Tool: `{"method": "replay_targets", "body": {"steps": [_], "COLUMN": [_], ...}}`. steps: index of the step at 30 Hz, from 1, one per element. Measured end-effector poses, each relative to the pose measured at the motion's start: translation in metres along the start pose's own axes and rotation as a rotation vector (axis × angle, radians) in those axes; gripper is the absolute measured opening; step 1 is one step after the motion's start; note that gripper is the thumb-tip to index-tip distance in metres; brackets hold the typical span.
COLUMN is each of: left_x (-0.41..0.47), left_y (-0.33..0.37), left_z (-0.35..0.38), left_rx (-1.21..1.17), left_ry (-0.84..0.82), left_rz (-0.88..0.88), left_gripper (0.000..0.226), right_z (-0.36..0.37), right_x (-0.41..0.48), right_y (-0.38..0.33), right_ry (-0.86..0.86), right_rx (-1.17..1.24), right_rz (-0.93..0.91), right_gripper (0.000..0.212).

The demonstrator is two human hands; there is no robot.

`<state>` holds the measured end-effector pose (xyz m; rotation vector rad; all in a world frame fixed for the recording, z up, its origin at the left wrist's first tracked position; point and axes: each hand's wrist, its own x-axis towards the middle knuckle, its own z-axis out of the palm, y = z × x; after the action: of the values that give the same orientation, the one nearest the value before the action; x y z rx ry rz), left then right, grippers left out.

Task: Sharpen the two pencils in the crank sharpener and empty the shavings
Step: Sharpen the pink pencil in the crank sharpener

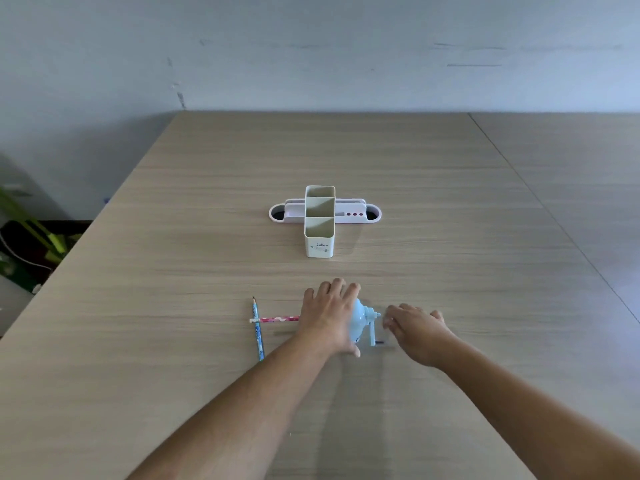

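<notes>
A light blue crank sharpener (362, 318) stands on the wooden table (207, 237). My left hand (330, 311) lies over its top and left side, gripping the body. A pink patterned pencil (275, 319) sticks out level from the sharpener's left side, its far end hidden under my left hand. A blue pencil (257, 329) with a sharp tip lies on the table beneath the pink one, pointing away from me. My right hand (417, 329) hovers just right of the crank handle (373, 332), fingers loosely curled, slightly blurred; whether it touches the handle is unclear.
A cream three-compartment pen holder (319, 221) stands further back at the table's middle, in front of a white and pink oblong tray (360, 214). A seam in the tabletop (554, 220) runs down the right. Green plants (31, 233) sit beyond the left edge.
</notes>
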<state>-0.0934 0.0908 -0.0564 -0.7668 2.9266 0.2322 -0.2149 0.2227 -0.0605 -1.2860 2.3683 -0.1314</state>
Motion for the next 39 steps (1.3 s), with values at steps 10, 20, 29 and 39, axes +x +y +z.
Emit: {"method": "replay_targets", "body": {"steps": [10, 20, 29, 39], "left_x": [-0.027, -0.025, -0.062, -0.042], "left_y": [-0.055, -0.060, -0.137, -0.075], "left_z": [-0.018, -0.014, -0.027, 0.005], "left_rx": [0.066, 0.195, -0.043, -0.733], "left_ry": [-0.002, 0.067, 0.076, -0.019], "left_rz": [-0.146, 0.056, -0.367, -0.681], "left_gripper": [0.029, 0.014, 0.012, 0.018], "right_z": [-0.051, -0.018, -0.028, -0.019], "right_x": [0.025, 0.037, 0.031, 0.034], "right_y": [-0.070, -0.081, -0.059, -0.077], "right_ry": [-0.026, -0.060, -0.023, -0.022], "right_rx": [-0.040, -0.221, -0.149, -0.155], "right_rz": [-0.266, -0.249, -0.169, -0.218], "right_gripper": [0.046, 0.069, 0.073, 0.072]}}
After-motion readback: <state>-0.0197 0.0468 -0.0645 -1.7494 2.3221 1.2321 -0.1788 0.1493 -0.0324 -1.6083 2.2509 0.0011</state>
